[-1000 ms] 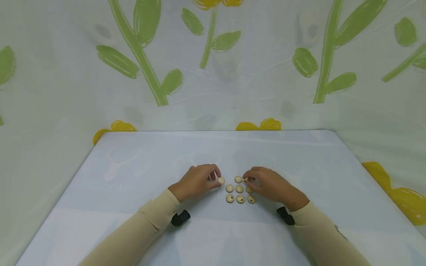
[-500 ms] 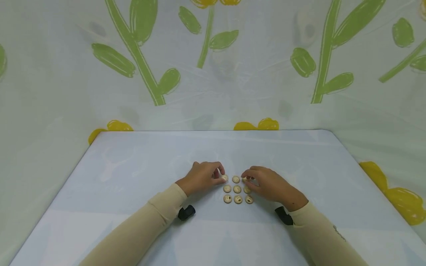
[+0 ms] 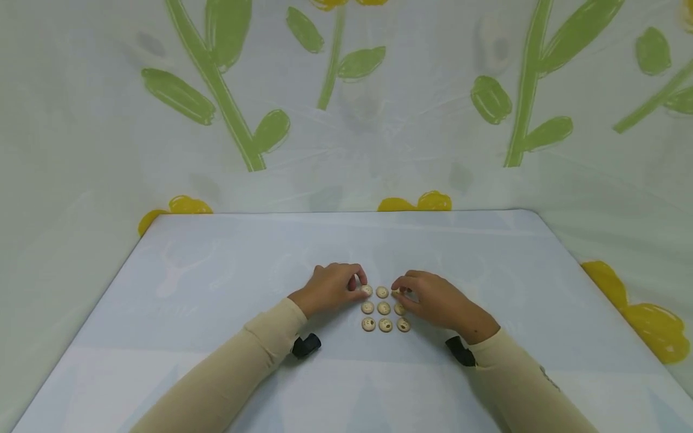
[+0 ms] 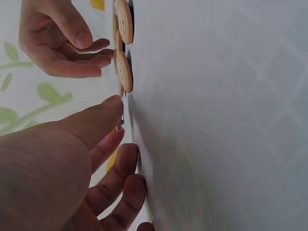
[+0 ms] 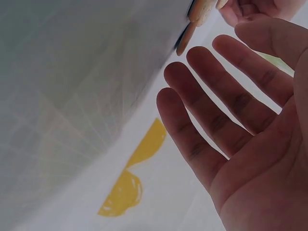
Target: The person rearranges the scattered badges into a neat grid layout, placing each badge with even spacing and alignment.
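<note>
Small round wooden discs with dark markings lie in three rows of three on the table. My left hand is at the far-left disc, thumb and index finger pinching it at its edges. In the left wrist view, the thumb and index finger of that hand meet near the table, largely hiding this disc. Over the far-right disc is my right hand, partly covering it. Its fingers look loosely extended in the right wrist view, the thumb apart from them. Between the hands lies the far-middle disc.
The nearest row includes a front-middle disc. The white table reaches back to a hanging cloth with green stems and yellow flowers. A black wrist camera sits under the left sleeve, another under the right.
My left hand has moved right with its disc, bringing it into line with the far row. The right hand has stayed over the far-right disc. The head view has shifted slightly.
</note>
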`<act>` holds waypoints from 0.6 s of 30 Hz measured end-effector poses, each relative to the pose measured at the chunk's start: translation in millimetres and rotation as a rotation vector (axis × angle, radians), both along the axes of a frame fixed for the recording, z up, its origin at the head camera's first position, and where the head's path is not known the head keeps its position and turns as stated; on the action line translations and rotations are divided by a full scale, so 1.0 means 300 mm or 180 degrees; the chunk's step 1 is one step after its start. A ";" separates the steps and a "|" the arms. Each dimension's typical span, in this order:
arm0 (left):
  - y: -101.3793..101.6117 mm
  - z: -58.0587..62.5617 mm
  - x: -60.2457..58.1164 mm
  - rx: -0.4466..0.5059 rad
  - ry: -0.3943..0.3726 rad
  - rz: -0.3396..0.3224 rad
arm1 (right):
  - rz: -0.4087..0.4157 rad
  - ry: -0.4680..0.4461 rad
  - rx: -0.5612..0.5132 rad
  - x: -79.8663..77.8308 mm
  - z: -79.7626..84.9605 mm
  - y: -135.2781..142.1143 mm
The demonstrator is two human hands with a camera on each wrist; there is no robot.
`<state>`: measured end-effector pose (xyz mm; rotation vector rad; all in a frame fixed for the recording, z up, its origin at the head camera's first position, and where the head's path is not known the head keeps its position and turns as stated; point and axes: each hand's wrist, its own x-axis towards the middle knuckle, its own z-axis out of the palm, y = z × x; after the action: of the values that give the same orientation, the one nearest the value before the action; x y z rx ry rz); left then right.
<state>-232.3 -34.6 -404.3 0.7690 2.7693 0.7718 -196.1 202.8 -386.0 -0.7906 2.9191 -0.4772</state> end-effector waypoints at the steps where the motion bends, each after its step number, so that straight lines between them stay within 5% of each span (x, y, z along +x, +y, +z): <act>1: 0.002 -0.002 0.001 0.0003 0.0007 -0.0010 | 0.0005 0.0016 0.0002 0.002 -0.001 0.002; 18: 0.016 -0.021 0.000 0.0001 0.0012 0.0011 | -0.0149 -0.0047 0.0077 0.005 0.023 0.025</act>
<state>-232.2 -29.6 -410.6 0.7669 2.7747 0.7724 -194.5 210.3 -379.0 -0.7140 2.9298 -0.4486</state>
